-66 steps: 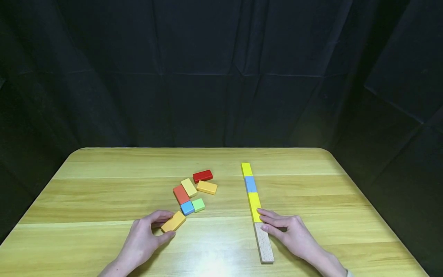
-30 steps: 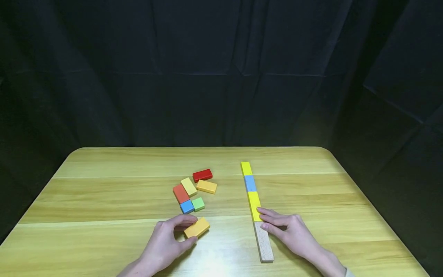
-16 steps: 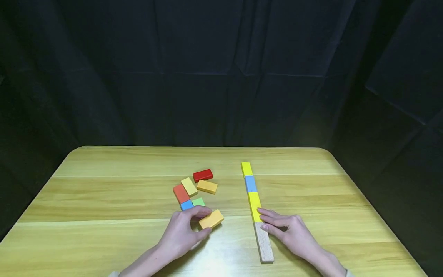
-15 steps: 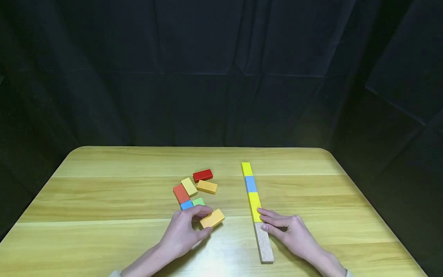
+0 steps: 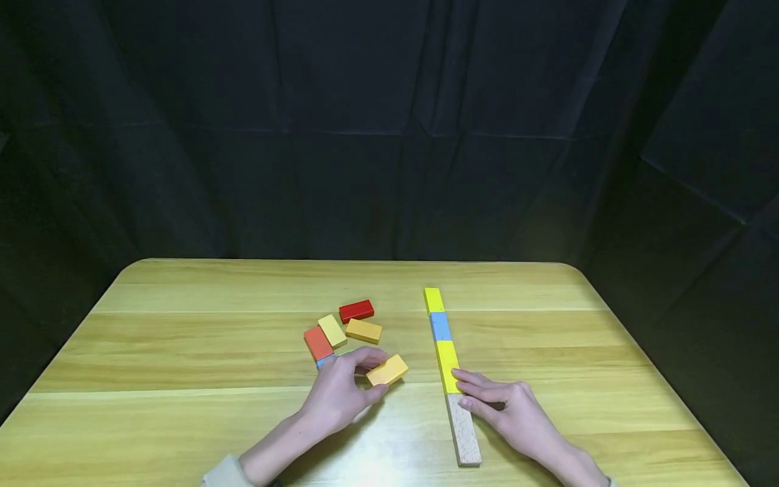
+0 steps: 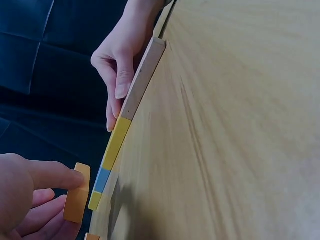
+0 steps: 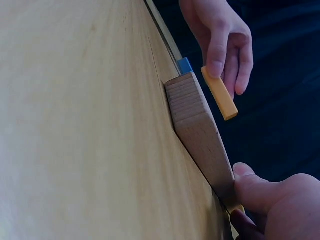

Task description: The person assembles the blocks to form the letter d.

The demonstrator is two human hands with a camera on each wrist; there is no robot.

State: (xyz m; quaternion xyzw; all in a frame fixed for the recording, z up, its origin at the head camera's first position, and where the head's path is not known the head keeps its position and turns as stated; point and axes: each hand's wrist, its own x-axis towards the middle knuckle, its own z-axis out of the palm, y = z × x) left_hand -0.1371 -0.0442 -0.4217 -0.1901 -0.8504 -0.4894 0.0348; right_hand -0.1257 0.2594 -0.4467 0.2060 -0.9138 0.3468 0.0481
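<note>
An orange block (image 5: 387, 370) is pinched between thumb and fingers of my left hand (image 5: 343, 392), raised over the table with its shadow below. A straight row lies to the right: a small yellow block (image 5: 433, 299), a blue block (image 5: 441, 326), a longer yellow block (image 5: 446, 358) and a long speckled wooden block (image 5: 464, 433) nearest me. My right hand (image 5: 508, 409) rests along the row's right side, fingertips on the longer yellow block and thumb at the wooden one. In the right wrist view the wooden block (image 7: 197, 125) shows its ridged end.
Left of the row lie a dark red block (image 5: 356, 311), a second orange block (image 5: 364, 331), a pale yellow block (image 5: 332, 331) and a red-orange block (image 5: 318, 343). The left hand mostly covers a blue one and a green one. Black cloth (image 5: 365, 135) hangs behind the wooden table (image 5: 182, 358).
My left hand has carried the orange block rightward from the left group toward the row, lately also a little away from me, covering the blue and green blocks. The right hand and row stay put.
</note>
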